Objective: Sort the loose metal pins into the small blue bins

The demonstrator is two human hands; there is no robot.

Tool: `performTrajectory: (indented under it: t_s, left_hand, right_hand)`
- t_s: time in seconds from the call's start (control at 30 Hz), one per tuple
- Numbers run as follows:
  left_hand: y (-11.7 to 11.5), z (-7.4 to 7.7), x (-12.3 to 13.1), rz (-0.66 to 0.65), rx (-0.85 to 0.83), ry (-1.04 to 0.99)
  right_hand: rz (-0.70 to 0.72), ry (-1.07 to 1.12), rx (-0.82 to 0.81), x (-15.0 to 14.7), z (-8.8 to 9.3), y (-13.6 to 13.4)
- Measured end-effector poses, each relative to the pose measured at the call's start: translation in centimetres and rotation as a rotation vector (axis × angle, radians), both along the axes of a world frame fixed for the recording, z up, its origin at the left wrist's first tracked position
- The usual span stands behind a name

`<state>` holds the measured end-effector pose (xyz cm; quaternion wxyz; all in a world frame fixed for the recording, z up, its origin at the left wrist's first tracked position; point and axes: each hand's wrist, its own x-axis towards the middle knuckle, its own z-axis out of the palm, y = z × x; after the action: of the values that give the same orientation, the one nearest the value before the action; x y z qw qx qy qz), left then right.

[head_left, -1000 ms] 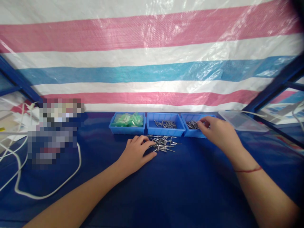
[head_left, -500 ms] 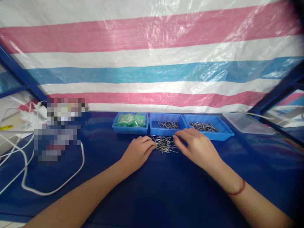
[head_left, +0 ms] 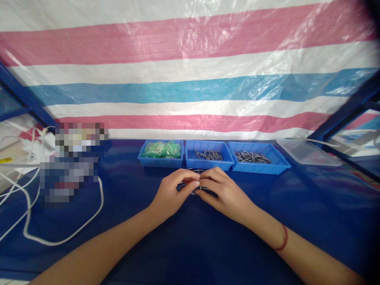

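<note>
My left hand (head_left: 173, 192) is closed, its thumb and index finger pinched together over a loose pile of thin metal pins (head_left: 194, 170), which look like blind rivets. Against those fingertips come the bent fingers of my right hand (head_left: 227, 194), also drawn in over the pile. Anything between the fingertips is too small or too covered to make out. The pile lies on the dark blue tabletop (head_left: 190, 245), mostly hidden by both hands. Just behind it stands a blue bin (head_left: 204, 162) with similar pins inside.
Right of that bin is another blue bin (head_left: 261, 168) of metal pins; on the left, a blue bin (head_left: 160, 162) holds green plastic packets (head_left: 162, 149). A clear plastic lid (head_left: 308, 152) lies at the back right. White cables (head_left: 59, 242) trail across the left side.
My right hand has moved left and my left hand slightly right, so their fingertips now meet over the pile. The pile is more covered than before.
</note>
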<state>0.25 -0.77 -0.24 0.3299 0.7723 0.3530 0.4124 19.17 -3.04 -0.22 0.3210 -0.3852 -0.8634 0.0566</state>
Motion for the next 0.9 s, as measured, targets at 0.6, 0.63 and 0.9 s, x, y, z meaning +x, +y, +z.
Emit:
performTrajectory:
  t_s: [0.6, 0.63, 0.9]
  left_hand:
    - [0.05, -0.27, -0.11, 0.035, -0.103, -0.02]
    - [0.1, -0.24, -0.16, 0.048, -0.076, 0.025]
    - [0.37, -0.11, -0.11, -0.071, 0.156, 0.262]
  right_hand:
    - [-0.091, 0.365, -0.133, -0.06, 0.22, -0.17]
    - [-0.096, 0.376, -0.141, -0.07, 0.23, -0.17]
    - [-0.093, 0.458, -0.19, -0.28, -0.06, -0.24]
